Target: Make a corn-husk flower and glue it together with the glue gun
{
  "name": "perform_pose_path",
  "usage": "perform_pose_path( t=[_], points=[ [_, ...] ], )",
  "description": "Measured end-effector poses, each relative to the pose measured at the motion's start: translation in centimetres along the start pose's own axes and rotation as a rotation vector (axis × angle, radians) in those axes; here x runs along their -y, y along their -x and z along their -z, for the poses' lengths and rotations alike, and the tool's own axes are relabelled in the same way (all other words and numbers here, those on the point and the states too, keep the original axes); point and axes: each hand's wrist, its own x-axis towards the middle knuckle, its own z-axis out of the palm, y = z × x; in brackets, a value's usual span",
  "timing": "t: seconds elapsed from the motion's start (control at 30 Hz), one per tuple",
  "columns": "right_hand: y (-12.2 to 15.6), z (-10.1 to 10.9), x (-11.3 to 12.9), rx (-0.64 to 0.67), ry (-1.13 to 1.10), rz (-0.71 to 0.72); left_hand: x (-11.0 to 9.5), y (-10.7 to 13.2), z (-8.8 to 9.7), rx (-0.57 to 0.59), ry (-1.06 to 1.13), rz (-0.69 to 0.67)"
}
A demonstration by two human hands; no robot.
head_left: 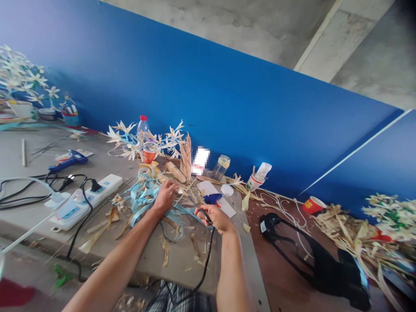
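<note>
My left hand point(165, 196) lies palm down on a tangle of light blue ribbon point(143, 200) and dry corn husks, fingers curled over the husk pieces near a corn cob point(175, 172). My right hand point(215, 218) is closed around a black cord point(206, 255) that runs down off the table edge toward my lap. A dark blue object point(212, 198) lies just beyond the right hand on a white sheet point(214, 196). What the left fingers grip, if anything, is hidden.
A white power strip point(85, 200) with plugged cables and a blue glue gun point(68, 161) lie at left. Husk flowers point(143, 141), a water bottle point(142, 126), a glass jar point(221, 167), paper cups point(313, 204) and a black bag point(325, 264) crowd the back and right. A blue wall stands behind.
</note>
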Motion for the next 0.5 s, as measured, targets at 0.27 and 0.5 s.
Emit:
perform_pose_path(
  t=[0.27,0.5],
  points=[
    [-0.7,0.2,-0.6,-0.175,-0.067,0.02,-0.2,-0.1,0.2,-0.006,0.054,0.037],
    [-2.7,-0.6,-1.4,-0.55,0.21,0.007,-1.8,-0.5,0.4,0.061,0.261,0.147]
  ],
)
